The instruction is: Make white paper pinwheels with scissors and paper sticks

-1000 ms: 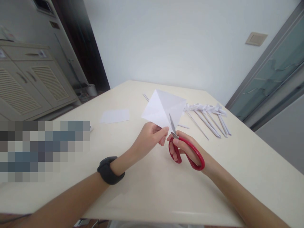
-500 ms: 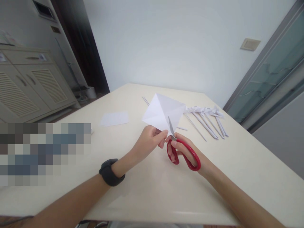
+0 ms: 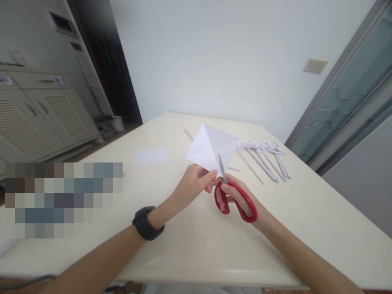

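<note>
Head view: red-handled scissors (image 3: 234, 196) bite smooth, creased white paper (image 3: 211, 150).

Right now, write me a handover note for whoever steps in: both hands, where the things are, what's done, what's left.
Left hand: pinches the near corner of the folded white paper, held up above the table.
Right hand: in the red scissors, blades up into the paper's near edge.
Rolled paper sticks lie in a row to the right; a flat paper sheet lies to the left.
Done: paper folded, scissors at its edge.
Left: how far the cut runs cannot be seen.
</note>
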Demonstrator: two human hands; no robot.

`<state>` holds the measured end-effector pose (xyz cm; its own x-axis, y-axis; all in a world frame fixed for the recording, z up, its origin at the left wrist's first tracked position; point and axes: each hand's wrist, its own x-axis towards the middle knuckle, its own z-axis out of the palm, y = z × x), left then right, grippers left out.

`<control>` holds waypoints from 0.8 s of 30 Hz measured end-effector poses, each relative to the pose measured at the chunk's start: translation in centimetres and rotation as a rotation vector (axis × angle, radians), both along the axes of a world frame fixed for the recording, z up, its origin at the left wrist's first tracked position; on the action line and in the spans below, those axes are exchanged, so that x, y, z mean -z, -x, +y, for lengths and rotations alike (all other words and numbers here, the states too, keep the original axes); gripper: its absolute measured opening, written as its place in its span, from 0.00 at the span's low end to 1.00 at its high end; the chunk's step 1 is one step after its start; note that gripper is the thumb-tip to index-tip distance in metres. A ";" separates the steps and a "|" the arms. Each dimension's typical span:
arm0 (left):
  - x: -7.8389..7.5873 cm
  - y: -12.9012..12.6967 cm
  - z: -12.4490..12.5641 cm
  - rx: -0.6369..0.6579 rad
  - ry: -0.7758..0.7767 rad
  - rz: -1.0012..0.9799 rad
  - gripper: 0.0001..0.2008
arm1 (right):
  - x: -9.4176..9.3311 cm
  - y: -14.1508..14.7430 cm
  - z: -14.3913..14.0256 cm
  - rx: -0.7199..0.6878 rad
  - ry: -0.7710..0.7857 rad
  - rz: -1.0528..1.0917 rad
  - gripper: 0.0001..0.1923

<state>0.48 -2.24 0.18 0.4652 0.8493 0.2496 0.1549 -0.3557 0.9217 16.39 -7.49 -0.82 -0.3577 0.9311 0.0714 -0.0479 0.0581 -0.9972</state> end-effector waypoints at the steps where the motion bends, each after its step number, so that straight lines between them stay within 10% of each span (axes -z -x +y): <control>1: 0.0 0.0 0.0 -0.002 0.000 0.006 0.20 | 0.1 0.1 0.0 0.004 -0.002 -0.002 0.10; 24: -0.1 0.2 0.0 0.043 0.006 -0.030 0.20 | 0.7 0.1 0.0 0.027 -0.036 -0.039 0.09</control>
